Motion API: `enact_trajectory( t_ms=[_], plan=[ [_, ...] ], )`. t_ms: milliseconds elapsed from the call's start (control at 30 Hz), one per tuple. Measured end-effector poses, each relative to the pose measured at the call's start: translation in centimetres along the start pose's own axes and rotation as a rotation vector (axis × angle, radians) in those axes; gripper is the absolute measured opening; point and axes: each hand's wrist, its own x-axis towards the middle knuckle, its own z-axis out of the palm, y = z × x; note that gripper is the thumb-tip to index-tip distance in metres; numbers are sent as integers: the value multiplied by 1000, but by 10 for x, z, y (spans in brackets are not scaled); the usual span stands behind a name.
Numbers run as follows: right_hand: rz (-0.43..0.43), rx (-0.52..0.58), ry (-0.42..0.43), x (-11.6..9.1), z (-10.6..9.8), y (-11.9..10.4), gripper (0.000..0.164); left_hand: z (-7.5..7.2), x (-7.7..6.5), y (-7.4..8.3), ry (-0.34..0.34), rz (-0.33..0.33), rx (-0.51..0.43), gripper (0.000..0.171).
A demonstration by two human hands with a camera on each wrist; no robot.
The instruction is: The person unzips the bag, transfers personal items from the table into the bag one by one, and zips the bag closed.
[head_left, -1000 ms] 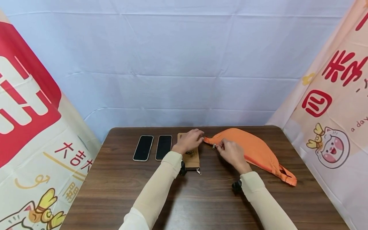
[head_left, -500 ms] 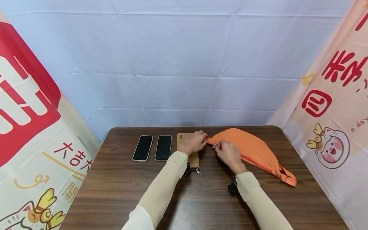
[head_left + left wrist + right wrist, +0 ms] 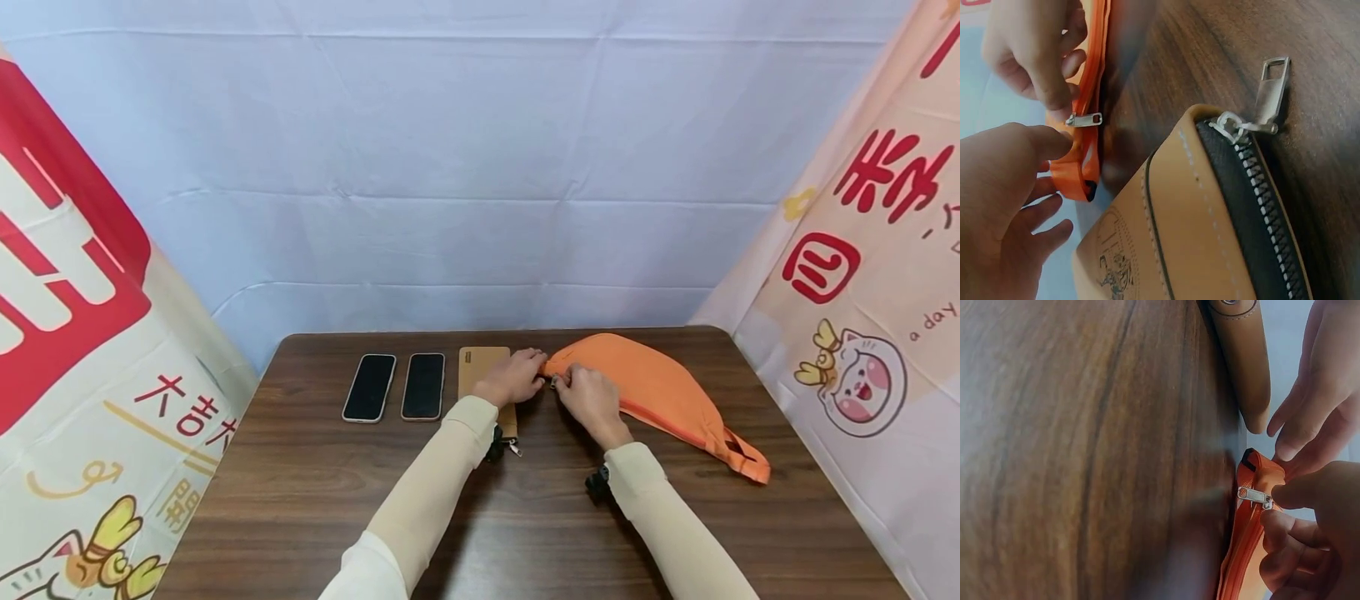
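An orange waist bag lies on the right half of the wooden table, its strap loop at the far right end. My left hand reaches over a tan zip wallet and pinches the bag's left tip. Right beside it, my right hand has thumb and index finger pinched at the bag's zipper slider. The metal zipper pull sticks out past those fingertips in the right wrist view. Seen from the left wrist, the wallet shows a printed emblem and a metal zipper with its own pull.
Two dark-screened phones, the left phone and the right phone, lie side by side left of the wallet. Brown table surface extends in front. A pale cloth backdrop hangs behind, with printed banners at both sides.
My left hand has moved right, off the wallet's middle onto the bag's tip. My right hand has shifted slightly left with the zipper slider, closer to the left hand.
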Motion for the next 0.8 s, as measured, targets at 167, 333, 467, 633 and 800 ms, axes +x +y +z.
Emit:
enact_trajectory(
  t_ms=[167,333,467,633,800],
  plan=[
    [13,2,-3,1,3,-2,29,5,2,1,-1,2,16,52],
    [24,12,-25,0,4,-2,33,8,3,2,23,21,49,41],
    [26,6,-35,-1,4,-1,36,8,3,4,26,32,86,36],
    [15,-3,-63,-1,6,-1,51,7,2,6,27,31,109,33],
    [12,-24,-86,-2,5,-1,61,8,3,7,36,43,130,33]
  ],
)
